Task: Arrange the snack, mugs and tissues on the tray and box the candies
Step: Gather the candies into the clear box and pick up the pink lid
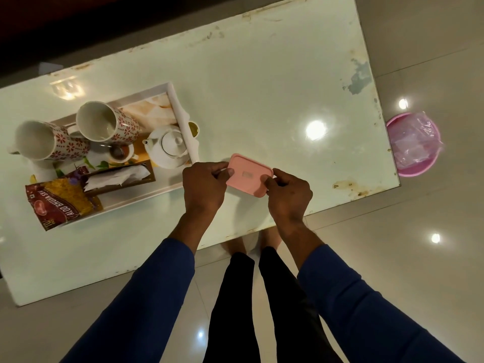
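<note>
Both hands, the left hand [203,186] and right hand [288,196], pinch the pink box [247,176] at its nine and three o'clock edges; it looks light, stiff and smooth.

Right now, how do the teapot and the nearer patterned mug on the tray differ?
The teapot is plain white; the mug carries red flower prints. The teapot is lidded and squat; the mug is open-topped, tall and looks empty. Both stand upright on the tray, apart from each other.
</note>
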